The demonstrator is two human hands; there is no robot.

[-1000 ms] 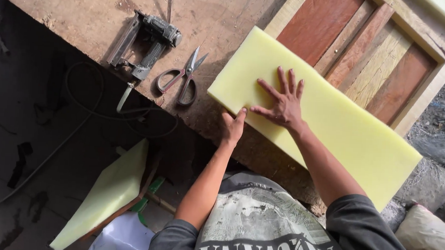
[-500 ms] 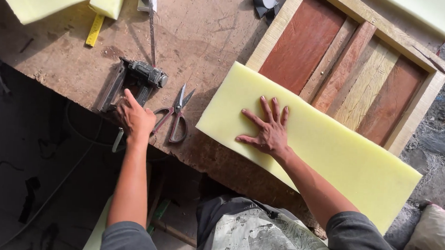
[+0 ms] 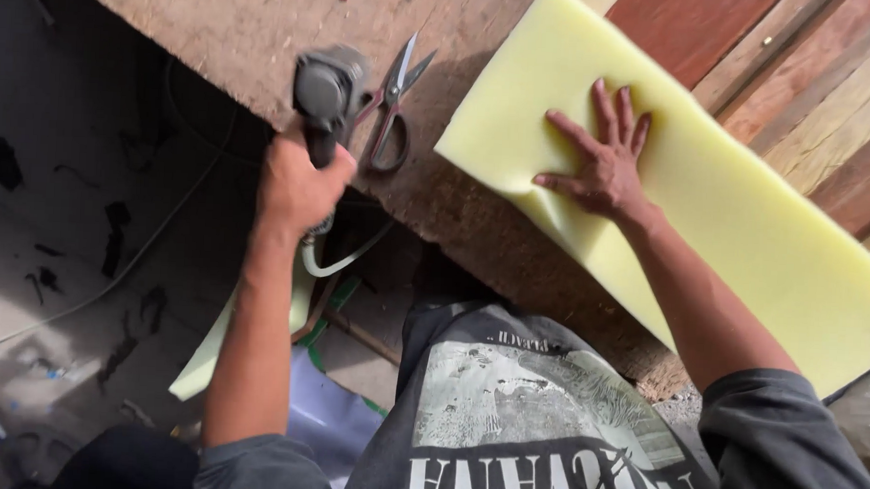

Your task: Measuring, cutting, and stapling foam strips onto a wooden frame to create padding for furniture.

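Left hand (image 3: 296, 185), left-centre of frame: fingers wrapped tight round the handle of a dark power tool (image 3: 326, 98), lifted at the near edge of the workbench (image 3: 219, 30). A pale hose (image 3: 341, 262) trails down from the grip. Tool looks dense and rigid; judged fairly heavy for one hand, best held at the handle as now, hose kept free of the bench edge.

Right hand (image 3: 605, 169), centre right: flat, fingers spread, palm pressing on a long pale-yellow foam slab (image 3: 749, 229). Slab runs diagonally from top centre to lower right, lying partly on the bench and partly over a slatted wooden frame (image 3: 804, 85). Foam dents under the palm: soft, light, bendy. Likely to shift or flex if gripped at one corner; a flat palm or both long edges should steady it.

Scissors (image 3: 392, 106) lie on the bench between tool and foam, near both. Bench edge cuts diagonally; open room below left, over the dark floor (image 3: 53, 257).
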